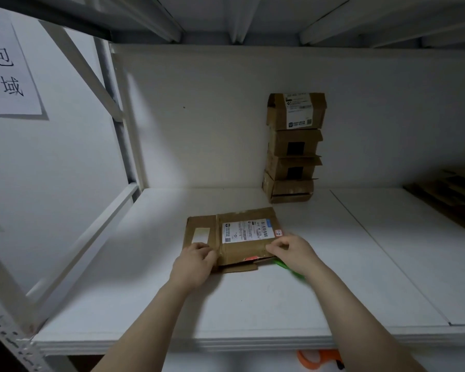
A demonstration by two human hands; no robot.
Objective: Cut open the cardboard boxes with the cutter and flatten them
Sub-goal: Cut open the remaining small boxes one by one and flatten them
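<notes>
Your left hand (196, 260) and right hand (290, 251) each pinch the box's (231, 237) near edge, apparently to press it flat on the shelf (253, 304).

Green cutter (295, 272) mostly hidden under right hand (293, 252); label (246, 231) txt unreadable.

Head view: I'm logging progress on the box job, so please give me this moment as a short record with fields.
box in work: cardboard box, nearly flat, label up, on the white shelf
left hand: left hand grips the box's left part
right hand: right hand pinches its near right edge
green object: green object partly hidden under the right hand; held or not, cannot tell
boxes waiting: stack of four boxes at the back wall
</notes>
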